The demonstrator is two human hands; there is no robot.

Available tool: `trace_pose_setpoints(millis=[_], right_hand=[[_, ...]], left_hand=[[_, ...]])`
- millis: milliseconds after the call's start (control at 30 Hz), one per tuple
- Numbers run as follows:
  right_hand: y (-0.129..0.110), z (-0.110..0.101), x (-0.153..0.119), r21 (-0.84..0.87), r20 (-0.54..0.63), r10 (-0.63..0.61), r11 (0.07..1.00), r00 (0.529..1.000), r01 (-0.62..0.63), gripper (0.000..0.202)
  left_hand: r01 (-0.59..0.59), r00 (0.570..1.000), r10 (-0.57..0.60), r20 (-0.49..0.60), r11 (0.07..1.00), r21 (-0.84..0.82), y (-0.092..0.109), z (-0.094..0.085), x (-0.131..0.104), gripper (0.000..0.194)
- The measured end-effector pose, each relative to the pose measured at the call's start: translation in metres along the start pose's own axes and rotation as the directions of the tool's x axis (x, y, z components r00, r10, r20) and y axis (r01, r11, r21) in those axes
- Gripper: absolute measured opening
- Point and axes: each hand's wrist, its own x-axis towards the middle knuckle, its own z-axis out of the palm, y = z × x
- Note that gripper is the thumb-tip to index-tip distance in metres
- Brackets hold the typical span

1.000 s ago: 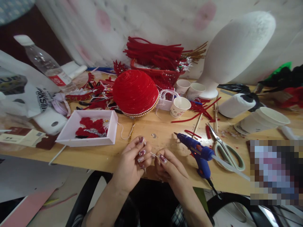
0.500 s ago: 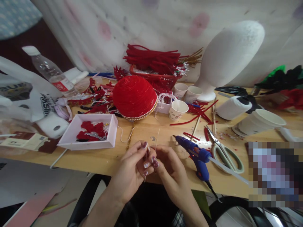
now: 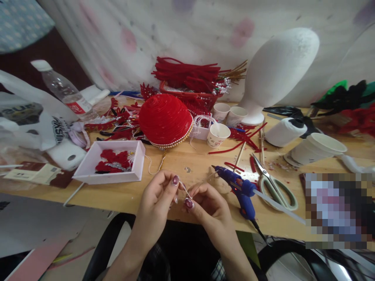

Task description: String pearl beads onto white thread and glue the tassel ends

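Head view: one thin white thread (image 3: 184, 189), above the near edge of a pale wooden tabletop (image 3: 199, 162), spanning the left hand (image 3: 158, 199) and right hand (image 3: 212, 207), each with thumb and fingertips pinched upon it, remaining fingers curled. Judged near-weightless, limp, apt to slip; best gripped close to an end. Surface and room: blue plastic glue gun (image 3: 234, 180) near the near edge, red ridged dome (image 3: 165, 121) farther back, white pink-blotched curtain (image 3: 199, 27) beyond the far edge.
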Motion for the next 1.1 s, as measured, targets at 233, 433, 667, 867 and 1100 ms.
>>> trace_pose_setpoints(millis=[233,433,667,867,1100], right_hand=[[0.003,0.001,-0.004,0.023,-0.058,-0.064,0.998,0.996,0.066,0.010],[0.003,-0.006,-0.003,0.199,0.022,0.014,0.980,1.000,-0.018,0.010],[-0.001,-0.011,-0.001,0.262,0.215,0.183,0.935,0.959,-0.237,0.019],[-0.003,-0.012,0.002,0.048,-0.009,0.041,0.998,0.999,-0.040,0.008],[-0.001,-0.004,0.000,-0.276,-0.224,-0.182,0.954,0.958,0.116,0.009]], left_hand=[[0.199,0.980,-0.199,0.022,0.949,-0.246,-0.010,0.008,0.004,0.035],[0.216,0.976,-0.215,0.027,0.952,-0.219,-0.021,0.008,0.007,0.038],[0.248,0.967,-0.235,0.097,0.957,-0.151,-0.018,0.005,0.010,0.039],[0.138,0.990,-0.137,0.025,0.987,-0.085,-0.012,0.001,0.010,0.037],[-0.034,0.996,0.038,-0.076,0.998,0.049,-0.004,-0.001,0.000,0.023]])
